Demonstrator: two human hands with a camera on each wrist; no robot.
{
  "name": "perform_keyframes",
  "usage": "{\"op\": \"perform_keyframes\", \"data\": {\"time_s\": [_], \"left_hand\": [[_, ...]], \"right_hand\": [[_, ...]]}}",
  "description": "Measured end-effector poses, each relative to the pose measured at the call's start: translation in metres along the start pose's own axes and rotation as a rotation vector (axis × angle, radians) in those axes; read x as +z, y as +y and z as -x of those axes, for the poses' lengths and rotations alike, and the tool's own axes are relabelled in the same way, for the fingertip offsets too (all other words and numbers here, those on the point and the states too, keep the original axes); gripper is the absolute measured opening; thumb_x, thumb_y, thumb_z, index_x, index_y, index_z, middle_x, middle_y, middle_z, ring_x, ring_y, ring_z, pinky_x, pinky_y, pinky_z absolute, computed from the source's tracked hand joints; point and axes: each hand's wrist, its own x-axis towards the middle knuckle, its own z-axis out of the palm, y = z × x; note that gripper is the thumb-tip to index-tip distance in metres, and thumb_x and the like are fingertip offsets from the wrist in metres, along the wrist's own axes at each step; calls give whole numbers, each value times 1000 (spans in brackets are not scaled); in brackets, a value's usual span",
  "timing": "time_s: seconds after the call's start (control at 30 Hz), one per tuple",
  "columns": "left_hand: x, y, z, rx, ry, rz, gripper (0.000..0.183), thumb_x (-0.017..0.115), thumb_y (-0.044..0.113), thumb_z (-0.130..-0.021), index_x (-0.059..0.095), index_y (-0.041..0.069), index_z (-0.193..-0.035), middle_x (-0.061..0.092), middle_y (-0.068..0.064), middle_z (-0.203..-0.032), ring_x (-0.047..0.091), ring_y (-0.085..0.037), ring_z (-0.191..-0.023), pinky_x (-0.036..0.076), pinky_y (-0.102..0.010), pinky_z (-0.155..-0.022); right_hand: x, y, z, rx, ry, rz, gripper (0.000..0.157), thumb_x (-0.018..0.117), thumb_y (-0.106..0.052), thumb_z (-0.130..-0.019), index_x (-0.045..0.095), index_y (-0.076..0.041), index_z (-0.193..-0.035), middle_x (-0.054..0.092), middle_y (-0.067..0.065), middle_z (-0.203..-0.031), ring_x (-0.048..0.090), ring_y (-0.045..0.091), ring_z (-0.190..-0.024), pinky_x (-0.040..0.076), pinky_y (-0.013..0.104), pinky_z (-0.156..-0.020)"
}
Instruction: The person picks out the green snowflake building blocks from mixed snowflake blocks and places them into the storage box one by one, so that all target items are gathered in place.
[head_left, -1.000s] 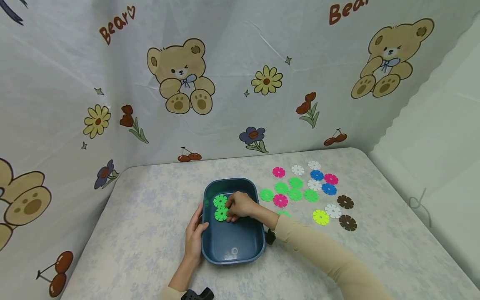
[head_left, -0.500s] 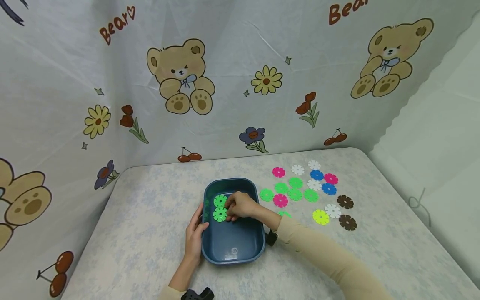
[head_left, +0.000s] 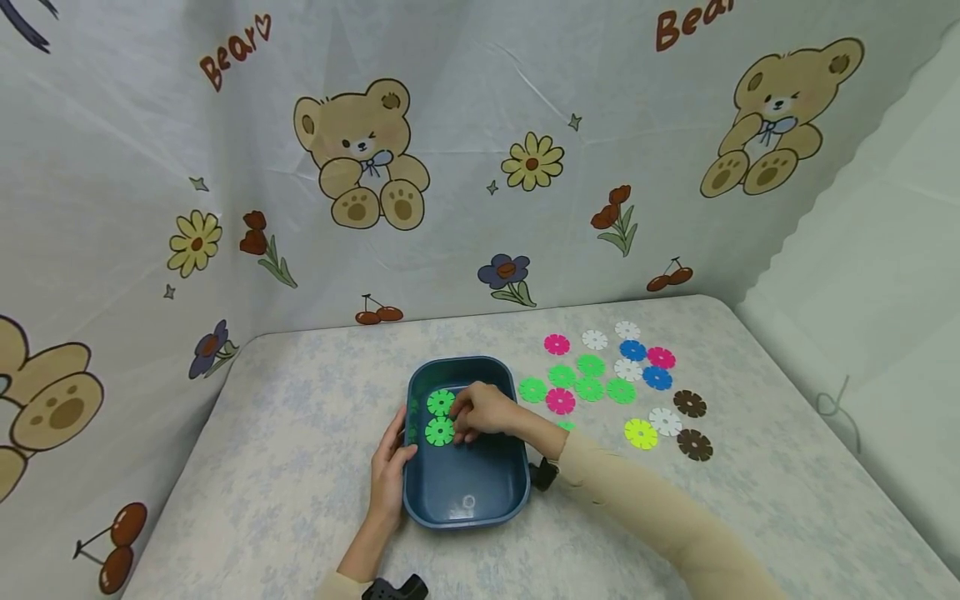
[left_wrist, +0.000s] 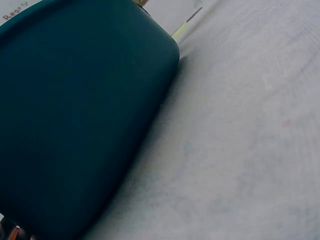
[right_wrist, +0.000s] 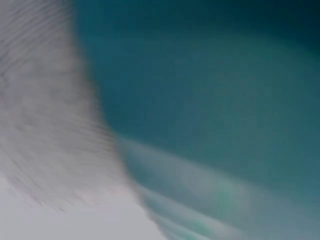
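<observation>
A dark blue plastic bin (head_left: 465, 492) stands on the table in the head view; its outer wall (left_wrist: 85, 115) fills much of the left wrist view. My left hand (head_left: 390, 475) holds the bin's left side, thumb at the rim and fingers along the outer wall. Inside lie two green notched plastic discs, an upper one (head_left: 441, 402) and a lower one (head_left: 438, 432), edges close together. My right hand (head_left: 483, 410) reaches in over the right rim with bent fingers, and its fingertips hold the lower disc's right edge, partly hidden. The right wrist view is blurred.
Right of the bin lie several loose notched discs: green (head_left: 590, 389), pink (head_left: 561, 401), white (head_left: 665, 422), blue (head_left: 657, 377), brown (head_left: 695, 445) and one yellow (head_left: 641, 434). A bear-printed cloth (head_left: 450, 275) hangs behind the table.
The lower green disc has shifted slightly left and toward the person inside the bin, and more of it shows beside the right fingertips. My left hand and the bin stay put.
</observation>
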Motion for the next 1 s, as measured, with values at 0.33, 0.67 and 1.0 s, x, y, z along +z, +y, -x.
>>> {"op": "perform_keyframes", "data": {"time_s": [0.33, 0.67, 1.0], "left_hand": [[2, 0, 0, 5, 18, -14, 59, 45, 4, -96, 38, 19, -152, 38, -3, -156, 44, -15, -126, 37, -16, -94], [1, 1, 1, -3, 23, -7, 57, 44, 5, -96, 37, 15, -152, 37, -4, -156, 44, -5, -123, 37, -14, -94], [2, 0, 2, 10, 12, -12, 58, 43, 3, -96, 37, 17, -152, 36, -5, -157, 44, -8, -124, 36, -14, -95]], "right_hand": [[-61, -10, 60, -39, 62, -42, 28, 59, -5, -95, 62, 8, -119, 66, 13, -90, 73, 25, -82, 58, 33, -68], [-95, 38, 108, 106, 192, 54, 33, 64, -9, -92, 61, 12, -118, 64, 13, -89, 72, 28, -82, 56, 37, -67], [-93, 72, 116, 181, 263, 133, 28, 71, -7, -85, 66, 8, -108, 60, 8, -82, 63, 18, -71, 52, 33, -59]]}}
